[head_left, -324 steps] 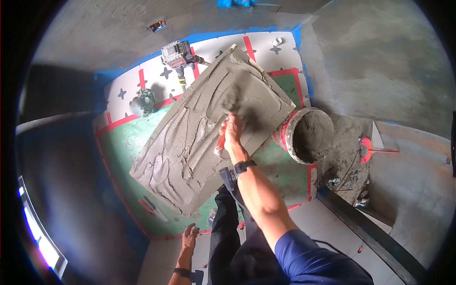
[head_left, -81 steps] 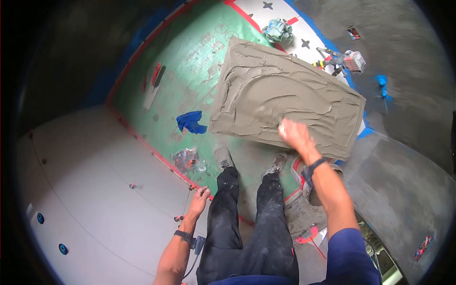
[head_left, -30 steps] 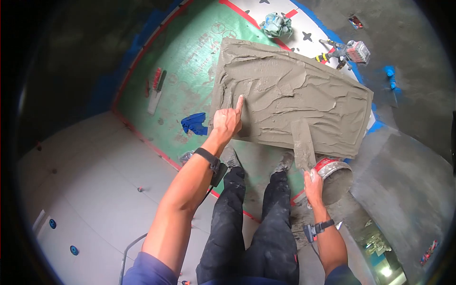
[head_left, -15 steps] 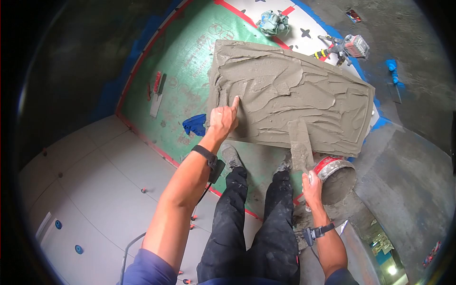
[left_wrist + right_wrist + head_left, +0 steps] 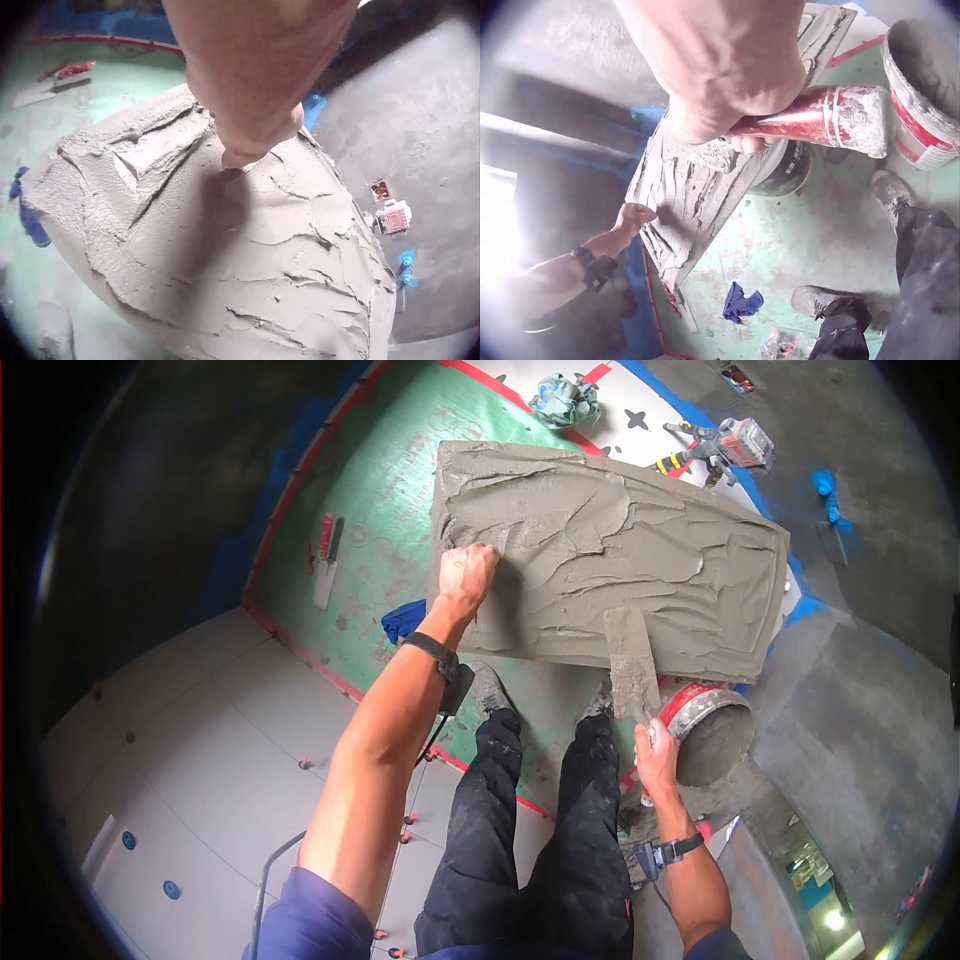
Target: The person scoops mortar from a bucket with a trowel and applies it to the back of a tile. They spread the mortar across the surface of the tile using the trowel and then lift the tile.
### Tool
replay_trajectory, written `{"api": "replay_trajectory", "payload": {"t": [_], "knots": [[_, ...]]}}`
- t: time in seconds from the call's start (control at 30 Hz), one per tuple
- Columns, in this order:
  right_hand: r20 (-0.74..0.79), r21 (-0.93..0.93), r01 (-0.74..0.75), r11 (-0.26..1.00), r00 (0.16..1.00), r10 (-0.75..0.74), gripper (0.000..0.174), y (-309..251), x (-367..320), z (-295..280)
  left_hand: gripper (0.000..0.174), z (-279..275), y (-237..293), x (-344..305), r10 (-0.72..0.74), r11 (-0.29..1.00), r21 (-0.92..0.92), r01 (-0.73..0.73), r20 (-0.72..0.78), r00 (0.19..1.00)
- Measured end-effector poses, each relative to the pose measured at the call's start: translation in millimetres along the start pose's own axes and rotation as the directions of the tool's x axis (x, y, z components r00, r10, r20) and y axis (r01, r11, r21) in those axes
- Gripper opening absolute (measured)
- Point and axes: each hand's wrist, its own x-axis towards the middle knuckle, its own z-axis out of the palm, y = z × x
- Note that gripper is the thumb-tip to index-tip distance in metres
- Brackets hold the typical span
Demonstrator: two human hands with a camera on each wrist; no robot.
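Observation:
A rectangular slab spread with wet grey mortar (image 5: 570, 570) lies in front of me, its surface full of ridges. Over its left end is my left hand (image 5: 466, 575), fingers curled and close to the mortar. The left wrist view hides those fingertips behind the hand, and no object shows in it. My right hand (image 5: 656, 755) grips a trowel (image 5: 629, 660) by its red handle (image 5: 802, 120). Its mortar-coated blade points away from me and overlaps the slab's near edge. Beside the right hand stands a red-and-white bucket (image 5: 683, 710) with mortar inside.
Left of the slab, a blue cloth-like piece (image 5: 403, 620) and a long-bladed red-handled trowel (image 5: 326, 572) lie on the green floor covering (image 5: 385, 510). Beyond the slab are a crumpled bundle (image 5: 565, 402) and a red-grey power tool (image 5: 740, 445). My feet stand close to its near edge.
The right hand's trowel has gone from working the mortar to the slab's near edge. My left hand rose from my side onto the mortar, and its outstretched index finger has curled in.

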Motion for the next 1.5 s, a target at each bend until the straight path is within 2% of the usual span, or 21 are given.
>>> {"api": "replay_trajectory", "payload": {"t": [0.47,0.53,0.57,0.63,0.67,0.8,0.9,0.97,1.0,1.03,1.13,1.2,1.23,1.27,1.3,1.33,1.37,1.4,1.43,1.47,1.5], "knots": [[0.01,0.08,-0.042,0.996,0.999,0.042,0.032,-0.2,-8.0,-6.2,0.015,-22.6,4.5,-12.7,-0.057,0.994,-0.093,0.052,-0.058,0.997],[-0.011,0.082,-0.034,0.996,0.999,0.035,0.032,8.2,-10.5,-4.6,0.021,-48.1,13.7,-21.1,-0.306,0.829,-0.484,0.281,0.027,0.952],[-0.012,0.092,-0.028,0.995,0.999,0.03,0.032,13.5,-11.8,-3.7,0.021,-59.9,18.3,-26.7,-0.304,0.835,-0.476,0.276,0.021,0.953],[-0.002,0.13,-0.043,0.991,0.999,0.043,0.033,22.2,-15.6,-1.6,0.016,-82.3,28.4,-40.3,-0.393,0.331,-0.846,0.418,0.279,0.876],[-0.004,0.14,-0.038,0.989,0.999,0.038,0.033,22.7,-18.8,-1.3,0.013,-93.5,34.2,-48.3,-0.365,0.012,-0.893,0.449,0.414,0.834],[0.018,0.192,-0.095,0.977,0.995,0.093,0.035,33.8,-27.6,-1.3,0.022,-105.8,37.6,-73.8,-0.177,-0.261,-0.879,0.4,0.451,0.875],[0.016,0.223,-0.153,0.963,0.988,0.153,0.039,18.7,-31.8,-5.7,0.027,-123.1,43.2,-79.6,-0.382,0.019,-0.857,0.515,0.47,0.796],[-0.049,0.126,-0.164,0.978,0.984,0.171,0.036,29.2,-33.3,1.8,0.031,-101.3,29.1,-77.2,-0.385,0.0,-0.893,0.45,0.416,0.824],[-0.071,0.242,-0.14,0.96,0.984,0.161,0.039,43.6,-34.3,11.3,0.034,-80.1,-3.9,-82.5,-0.428,0.335,-0.834,0.438,0.279,0.859],[-0.116,0.233,-0.117,0.965,0.982,0.147,0.039,60.3,-31.9,22.4,0.036,-67.8,-22.7,-84.7,-0.338,0.002,-0.88,0.475,0.446,0.829],[-0.096,0.286,-0.153,0.946,0.978,0.187,0.044,78.5,-42.6,18.6,0.041,-18.4,-59.0,-81.0,-0.318,0.409,-0.803,0.435,0.321,0.892],[-0.1,0.292,-0.165,0.942,0.974,0.202,0.046,92.6,-49.6,16.5,0.041,17.9,39.8,-50.6,-0.482,0.176,-0.884,0.432,0.305,0.821],[-0.114,0.289,-0.161,0.944,0.973,0.201,0.047,102.9,-51.9,21.0,0.037,5.2,120.2,-45.0,-0.474,0.287,-0.725,0.626,0.46,0.751],[-0.124,0.303,-0.161,0.939,0.971,0.206,0.047,110.8,-54.1,18.4,0.032,17.7,200.8,-42.1,-0.372,0.402,-0.695,0.596,0.471,0.8],[-0.116,0.309,-0.172,0.935,0.969,0.216,0.046,112.4,-59.9,10.6,0.028,12.6,279.3,-50.8,-0.048,0.484,-0.74,0.468,0.511,0.858],[-0.098,0.317,-0.181,0.931,0.97,0.222,0.045,117.0,-62.2,7.4,0.027,49.3,337.5,-61.5,0.259,0.697,-0.711,0.095,0.374,0.89],[-0.169,0.334,-0.183,0.925,0.954,0.249,0.044,117.1,-64.7,3.0,0.031,-40.0,455.7,-87.2,0.487,0.629,-0.775,0.059,0.452,0.747],[-0.045,0.281,-0.215,0.935,0.971,0.236,0.044,124.3,-67.1,-5.5,0.049,-16.8,489.8,-111.9,0.615,0.662,-0.741,-0.109,0.455,0.645],[-0.38,0.321,0.079,0.944,0.924,0.051,0.047,146.8,-60.1,24.7,0.072,-44.4,526.3,-120.6,0.657,0.724,-0.644,-0.249,0.532,0.535],[-0.588,0.458,0.197,0.867,0.799,0.129,0.05,169.9,-39.7,50.6,0.083,-54.1,538.3,-123.7,0.641,0.724,-0.679,-0.121,0.597,0.483],[-0.515,0.485,0.257,0.836,0.856,0.035,0.05,164.3,-31.9,44.9,0.084,-51.2,532.4,-128.1,0.619,0.721,-0.673,-0.165,0.519,0.589]]}}
